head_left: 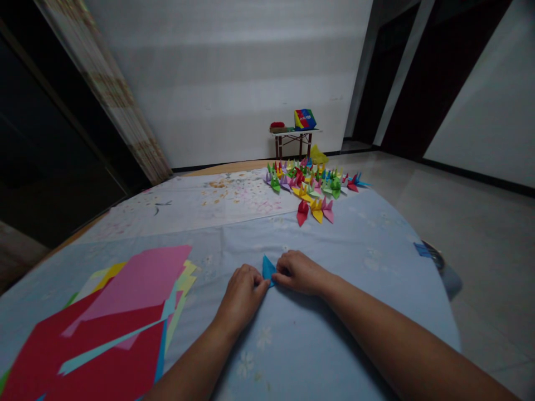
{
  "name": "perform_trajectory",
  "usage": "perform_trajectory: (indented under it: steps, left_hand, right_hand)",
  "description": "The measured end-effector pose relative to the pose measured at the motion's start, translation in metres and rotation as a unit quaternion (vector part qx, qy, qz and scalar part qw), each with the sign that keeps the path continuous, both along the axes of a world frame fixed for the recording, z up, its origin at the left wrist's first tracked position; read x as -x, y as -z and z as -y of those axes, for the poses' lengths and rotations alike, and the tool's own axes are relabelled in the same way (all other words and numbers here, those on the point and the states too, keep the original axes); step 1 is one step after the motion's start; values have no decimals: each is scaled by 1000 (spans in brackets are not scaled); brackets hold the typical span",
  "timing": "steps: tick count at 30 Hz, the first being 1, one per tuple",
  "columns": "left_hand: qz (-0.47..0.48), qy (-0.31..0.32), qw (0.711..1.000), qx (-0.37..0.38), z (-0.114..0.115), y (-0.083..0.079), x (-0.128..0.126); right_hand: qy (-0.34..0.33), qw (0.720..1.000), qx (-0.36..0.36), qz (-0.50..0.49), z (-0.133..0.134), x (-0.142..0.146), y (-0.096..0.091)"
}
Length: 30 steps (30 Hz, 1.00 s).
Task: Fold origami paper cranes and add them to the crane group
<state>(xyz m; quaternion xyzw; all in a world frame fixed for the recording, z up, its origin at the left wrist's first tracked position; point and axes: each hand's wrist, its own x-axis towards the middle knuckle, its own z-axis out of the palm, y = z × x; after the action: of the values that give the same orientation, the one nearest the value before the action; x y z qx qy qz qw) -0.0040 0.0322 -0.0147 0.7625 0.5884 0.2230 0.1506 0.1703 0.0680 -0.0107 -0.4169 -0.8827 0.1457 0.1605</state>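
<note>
A small folded piece of blue paper (268, 267) lies on the light blue tablecloth between my hands, its pointed tip facing away from me. My left hand (246, 289) pinches its lower left edge, thumb and fingers pressed together. On the other side, my right hand (298, 271) is closed at the paper's right edge, its thumb against the sheet. The lower part of the fold is partly covered by my fingers.
Colored paper sheets (125, 301) are stacked loosely at the left, with a narrow pale strip on top. Beyond my hands stand several folded paper cranes (309, 181) in many colors. A small table (295, 133) with a colorful box stands against the wall.
</note>
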Motion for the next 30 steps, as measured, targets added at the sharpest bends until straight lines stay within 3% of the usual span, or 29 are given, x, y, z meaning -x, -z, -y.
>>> perform_trajectory:
  steps: [14, 24, 30]
  left_hand:
    - [43, 23, 998, -31, 6, 5, 4]
    - [-146, 0, 989, -18, 10, -3, 1]
    - [-173, -25, 985, 13, 7, -2, 2]
  right_hand:
    - [16, 1000, 16, -6, -2, 0, 4]
    - [65, 997, 24, 29, 6, 2, -4]
    - [75, 997, 12, 23, 8, 3, -3]
